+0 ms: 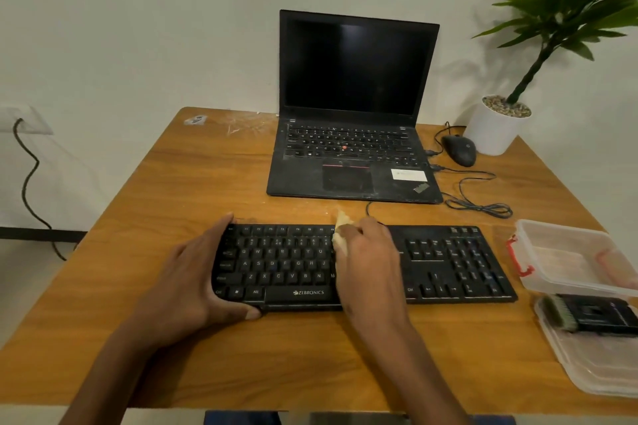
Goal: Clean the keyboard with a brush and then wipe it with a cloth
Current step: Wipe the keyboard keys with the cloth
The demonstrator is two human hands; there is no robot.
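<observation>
Here the right hand (369,252) presses cloth (341,233) mid-keyboard (448,262) — left hand (200,272) gripping its edge.

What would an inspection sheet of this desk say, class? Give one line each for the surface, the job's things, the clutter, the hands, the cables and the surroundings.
Surface: brown wood-grain table, pale scuffs near its far edge.
Job's things: black full-size keyboard lies flat at the front; pale yellow cloth pressed on its keys; black-handled brush lies on a clear plastic lid.
Clutter: open black laptop, screen dark; black mouse; clear plastic box with red clips.
Hands: left hand grips the keyboard's left end; right hand holds the cloth.
Cables: thin black cables loop right of the laptop; a dark cord hangs from a wall socket.
Surroundings: plain wall; green plant in a white pot.
</observation>
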